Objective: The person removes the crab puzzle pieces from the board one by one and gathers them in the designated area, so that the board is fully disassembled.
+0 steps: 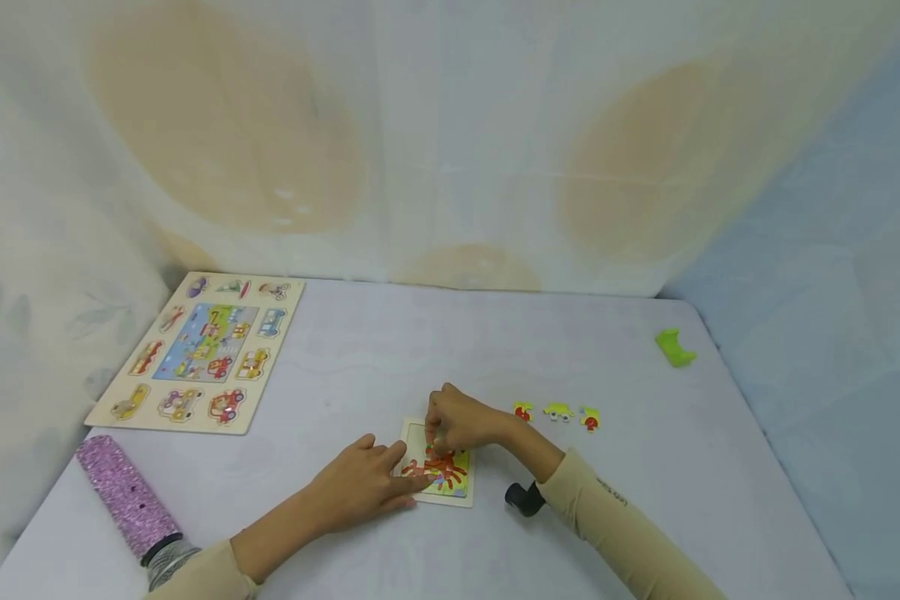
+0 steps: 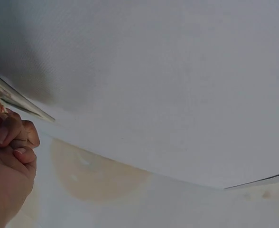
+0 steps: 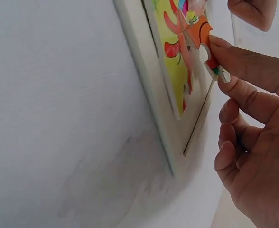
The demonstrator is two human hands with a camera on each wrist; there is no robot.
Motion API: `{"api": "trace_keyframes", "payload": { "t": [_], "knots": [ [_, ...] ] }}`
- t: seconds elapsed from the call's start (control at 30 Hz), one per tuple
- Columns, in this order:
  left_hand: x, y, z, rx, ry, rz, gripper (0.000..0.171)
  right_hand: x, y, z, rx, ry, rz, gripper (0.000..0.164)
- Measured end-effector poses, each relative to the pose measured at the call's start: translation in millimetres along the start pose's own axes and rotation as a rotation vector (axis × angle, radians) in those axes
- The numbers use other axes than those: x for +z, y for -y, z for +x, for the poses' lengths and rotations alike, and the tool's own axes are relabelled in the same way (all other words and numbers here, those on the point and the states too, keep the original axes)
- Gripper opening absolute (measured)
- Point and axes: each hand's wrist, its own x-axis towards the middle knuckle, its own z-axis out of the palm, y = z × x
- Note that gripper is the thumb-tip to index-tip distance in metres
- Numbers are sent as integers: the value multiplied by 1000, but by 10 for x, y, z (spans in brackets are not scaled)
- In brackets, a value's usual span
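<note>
A small jigsaw puzzle tray (image 1: 448, 501) with a pale frame lies on the table, partly filled with yellow and red pieces. My right hand (image 1: 459, 423) is over its upper part. In the right wrist view, the thumb and index finger pinch an orange-red puzzle piece (image 3: 201, 32), tilted above the tray. My left hand (image 1: 360, 485) reaches in from the left, its extended index finger resting on the fitted pieces. In the left wrist view, the left hand (image 2: 11, 152) shows at the left edge beside the tray (image 2: 28, 105).
Several loose puzzle pieces (image 1: 558, 412) lie right of the tray. A large wooden picture board (image 1: 270, 367) is at the back left. A pink glittery microphone (image 1: 123, 492) lies front left, a green object (image 1: 675, 348) back right. A black cylinder (image 1: 523, 500) sits by the right wrist.
</note>
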Motion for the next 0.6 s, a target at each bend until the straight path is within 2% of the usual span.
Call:
{"api": "trace_keyframes", "payload": {
  "t": [0.2, 0.5, 0.6],
  "knots": [
    [21, -13, -1, 13, 3, -21, 37, 10, -43, -11, 9, -1, 18, 14],
    [74, -5, -11, -8, 19, -59, 37, -120, -70, -67, -60, -57, 99, 13],
    [54, 18, -1, -59, 29, -137, 40, -222, -137, -155, -51, -77, 127, 12]
  ]
}}
